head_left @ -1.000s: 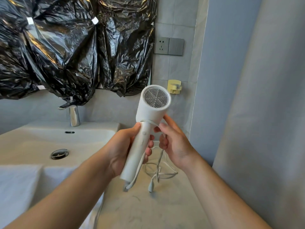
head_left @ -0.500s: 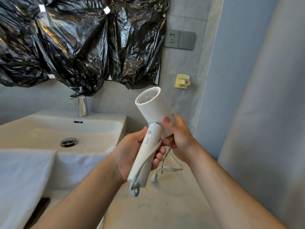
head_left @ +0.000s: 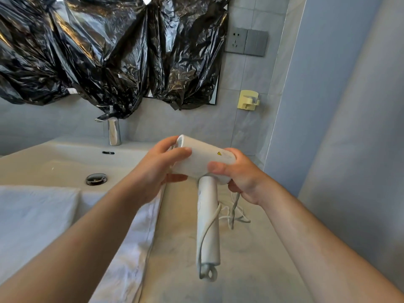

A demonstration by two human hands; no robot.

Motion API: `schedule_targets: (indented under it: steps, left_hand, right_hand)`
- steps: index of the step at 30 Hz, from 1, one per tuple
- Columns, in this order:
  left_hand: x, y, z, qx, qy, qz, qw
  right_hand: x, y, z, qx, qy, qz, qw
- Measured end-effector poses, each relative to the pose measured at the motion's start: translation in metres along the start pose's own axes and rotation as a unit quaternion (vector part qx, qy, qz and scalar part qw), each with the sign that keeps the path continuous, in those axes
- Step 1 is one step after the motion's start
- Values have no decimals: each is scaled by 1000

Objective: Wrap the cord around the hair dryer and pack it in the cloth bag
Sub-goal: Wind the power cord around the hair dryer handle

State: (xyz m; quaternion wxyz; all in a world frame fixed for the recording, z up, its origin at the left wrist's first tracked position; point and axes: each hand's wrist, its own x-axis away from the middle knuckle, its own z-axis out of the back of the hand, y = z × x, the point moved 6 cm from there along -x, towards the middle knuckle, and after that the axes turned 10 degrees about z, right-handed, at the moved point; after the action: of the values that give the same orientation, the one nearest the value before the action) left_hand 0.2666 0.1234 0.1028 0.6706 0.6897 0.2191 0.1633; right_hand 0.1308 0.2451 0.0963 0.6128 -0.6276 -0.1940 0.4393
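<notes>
A white hair dryer (head_left: 204,162) is held above the counter with its barrel lying sideways and its handle (head_left: 208,224) pointing down toward me. My left hand (head_left: 157,169) grips the barrel's left end. My right hand (head_left: 237,173) grips the barrel's right end. The white cord (head_left: 206,228) runs from the handle's foot up along the handle, and the rest lies in loose loops (head_left: 236,215) on the counter under my right hand. No cloth bag can be told apart with certainty; a white cloth (head_left: 37,217) lies at the left.
A white sink (head_left: 65,162) with a metal drain (head_left: 96,179) and a chrome tap (head_left: 114,132) is at the left. Black plastic sheeting (head_left: 109,53) covers the mirror. A wall socket (head_left: 246,43) and a yellow hook (head_left: 248,100) are on the tiled wall. The marble counter (head_left: 251,270) runs along the right wall.
The dryer has turned from upright to barrel sideways, handle down. My left hand left the handle and took the barrel's left end; my right hand shifted onto the barrel's right end.
</notes>
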Motion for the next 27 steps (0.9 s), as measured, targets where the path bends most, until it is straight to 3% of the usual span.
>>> schedule_targets:
  steps: [3,6,8,16,19,22,27]
  left_hand:
    - [-4,12,8,-140,26,10,990]
    - [-3,16,10,-242,-44,36,969]
    - [0,15,12,-256,-88,61,961]
    - [0,-4,18,-94,-117,84,985]
    - [6,-15,12,-54,-179,143,972]
    - [13,-20,-4,-92,-251,148,952]
    - [13,-26,-17,4,-231,137,963]
  right_hand:
    - [0,-15,-7,59,-53,15,997]
    - [1,-20,-10,99,-97,23,990]
    - [2,-22,-14,98,-117,20,988]
    - [2,-17,-12,-34,-115,33,992]
    - [1,-14,-13,-71,-125,35,989]
    - [2,-16,-16,-87,-164,37,982]
    - [2,-19,-8,-56,-116,46,991]
